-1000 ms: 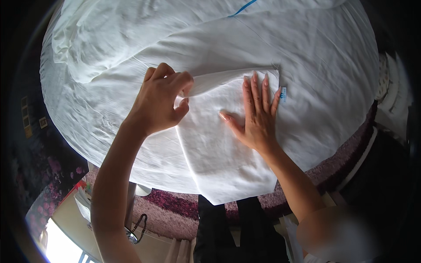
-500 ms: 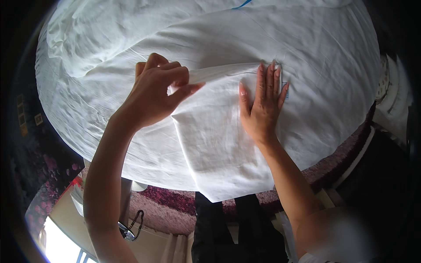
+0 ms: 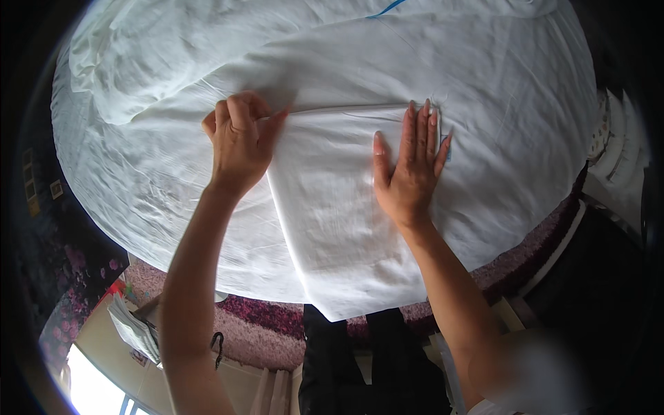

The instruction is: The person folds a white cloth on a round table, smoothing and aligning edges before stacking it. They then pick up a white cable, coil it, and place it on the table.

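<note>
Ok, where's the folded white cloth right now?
In the head view, the folded white cloth lies centrally, overhanging the rumpled white bedding's near edge, with the left hand at its upper-left corner, the right hand flat on its right side.

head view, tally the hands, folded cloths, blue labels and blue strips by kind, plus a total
Hands: 2 (left hand and right hand)
Folded cloth: 1
Blue label: 1
Blue strip: 1
Total: 5
</note>
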Motion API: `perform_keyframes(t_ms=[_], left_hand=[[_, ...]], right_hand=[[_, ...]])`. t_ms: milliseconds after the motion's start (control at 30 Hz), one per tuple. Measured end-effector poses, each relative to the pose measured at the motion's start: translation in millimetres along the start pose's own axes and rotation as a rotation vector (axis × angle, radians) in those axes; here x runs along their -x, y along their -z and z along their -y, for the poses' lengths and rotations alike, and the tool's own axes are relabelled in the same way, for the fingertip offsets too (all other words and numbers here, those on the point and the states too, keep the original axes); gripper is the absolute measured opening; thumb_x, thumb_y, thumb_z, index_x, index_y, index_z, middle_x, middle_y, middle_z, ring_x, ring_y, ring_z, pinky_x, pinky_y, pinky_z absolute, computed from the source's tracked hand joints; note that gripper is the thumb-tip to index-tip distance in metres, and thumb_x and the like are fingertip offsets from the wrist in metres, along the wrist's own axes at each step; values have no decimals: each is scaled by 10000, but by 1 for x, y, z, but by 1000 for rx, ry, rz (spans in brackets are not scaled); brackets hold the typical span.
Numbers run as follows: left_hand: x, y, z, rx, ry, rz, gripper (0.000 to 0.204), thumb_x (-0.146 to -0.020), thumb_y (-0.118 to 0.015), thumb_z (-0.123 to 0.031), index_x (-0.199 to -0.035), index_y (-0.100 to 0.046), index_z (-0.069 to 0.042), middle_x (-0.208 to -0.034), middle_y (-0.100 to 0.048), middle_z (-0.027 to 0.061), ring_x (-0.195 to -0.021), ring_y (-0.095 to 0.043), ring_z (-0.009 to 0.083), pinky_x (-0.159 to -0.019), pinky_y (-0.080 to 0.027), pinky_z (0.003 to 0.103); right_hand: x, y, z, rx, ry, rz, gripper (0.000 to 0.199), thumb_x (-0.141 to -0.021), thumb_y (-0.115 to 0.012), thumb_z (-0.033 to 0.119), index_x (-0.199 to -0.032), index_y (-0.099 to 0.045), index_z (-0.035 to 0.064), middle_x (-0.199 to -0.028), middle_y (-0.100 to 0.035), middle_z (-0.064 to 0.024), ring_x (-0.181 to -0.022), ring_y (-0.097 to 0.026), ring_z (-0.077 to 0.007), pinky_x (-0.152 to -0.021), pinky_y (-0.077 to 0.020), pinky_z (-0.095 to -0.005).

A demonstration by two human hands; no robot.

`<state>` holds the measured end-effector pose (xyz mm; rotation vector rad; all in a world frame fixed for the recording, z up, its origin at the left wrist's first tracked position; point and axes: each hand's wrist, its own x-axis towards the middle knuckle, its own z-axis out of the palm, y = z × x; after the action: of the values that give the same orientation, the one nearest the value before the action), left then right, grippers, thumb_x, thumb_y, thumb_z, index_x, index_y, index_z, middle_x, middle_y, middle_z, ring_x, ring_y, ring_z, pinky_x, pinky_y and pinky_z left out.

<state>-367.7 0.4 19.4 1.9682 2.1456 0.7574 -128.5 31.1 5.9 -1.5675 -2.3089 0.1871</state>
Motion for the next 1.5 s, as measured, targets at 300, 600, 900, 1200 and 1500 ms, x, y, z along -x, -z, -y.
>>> perform_keyframes(t_ms=[300,600,900,1200,1500], left_hand=[[21,-28,-64,-404,229,-458,326,-885,-585,-178,-1116,-429,-10,-1102,-480,123,-991,-440,271,-842,-316,396],[16,-59,-93,-236,97,148,575,-943,-288,-516,-1453,-208,-263,-1508,-210,-6,-1389,-194,222,-1120,-59,503],[19,-9,11,-506,346,-323,561,-964,-224,-491,-1460,-176,-235,-1510,-177,86,-1398,-108,316,-1084,61,572],[142,-21,-141,-122,248,162,597,-933,-461,-328,-1432,-252,-74,-1475,-272,125,-1377,-228,282,-1104,-67,526],[136,-42,-93,-329,366,91,595,-943,-207,-539,-1460,-173,-245,-1510,-197,-6,-1398,-152,203,-1086,65,576]], right_hand=[[-2,2,-6,0,-4,19,559,-905,-499,352,-1384,-371,95,-1467,-263,-180,-1389,-184,-287,-1108,-63,-503],[2,-3,-10,46,33,59,440,-943,-417,355,-1365,-429,234,-1471,-241,-192,-1386,-179,-314,-1098,-68,-531],[-4,1,-7,-23,70,47,503,-935,-439,358,-1405,-356,199,-1474,-230,-194,-1377,-184,-346,-1083,-83,-565],[76,56,-3,-73,315,414,605,-929,-437,352,-1442,-235,102,-1511,-173,-106,-1404,-130,-249,-1090,-2,-574],[75,30,-48,63,333,255,649,-913,-413,459,-1431,-272,94,-1502,-225,-54,-1402,-140,-185,-1116,-33,-509]])
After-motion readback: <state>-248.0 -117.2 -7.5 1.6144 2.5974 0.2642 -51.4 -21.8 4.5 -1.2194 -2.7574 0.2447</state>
